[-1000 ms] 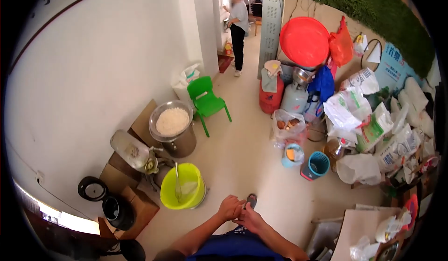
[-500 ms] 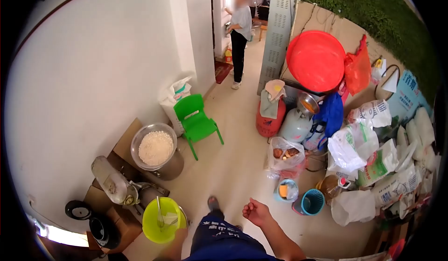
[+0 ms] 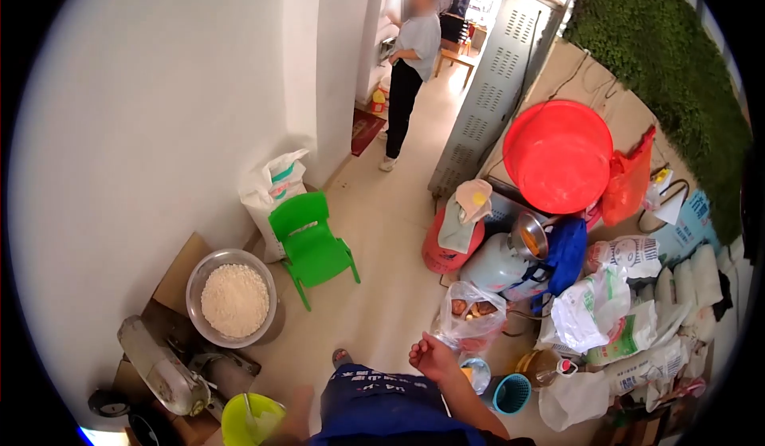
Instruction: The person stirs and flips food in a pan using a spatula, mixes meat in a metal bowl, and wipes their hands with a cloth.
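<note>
My left hand (image 3: pixel 296 414) is low in the view, blurred, beside the rim of a yellow-green plastic basin (image 3: pixel 231 422). Its fingers do not show clearly, and I cannot tell whether it touches the basin. A whisk-like handle and something pale are inside the basin, which the lower edge cuts off. My right hand (image 3: pixel 434 358) hangs in front of me with its fingers curled in and nothing visible in them. Behind it in the view are a clear plastic bag (image 3: pixel 472 318) of brownish items and a small light-blue bucket (image 3: pixel 476 374).
A metal pot of white flour (image 3: pixel 235 301), a mixer (image 3: pixel 163 366) and a green chair (image 3: pixel 307 239) stand left. Gas cylinders (image 3: pixel 494 263), a red basin (image 3: pixel 558 157), a teal basket (image 3: pixel 510 394) and sacks (image 3: pixel 637 366) line the right. A person (image 3: pixel 413 63) stands in the passage.
The view has tilted up and shifted, so the yellow-green basin and mixer sit lower and farther left. My left hand has become blurred; my right hand stays curled.
</note>
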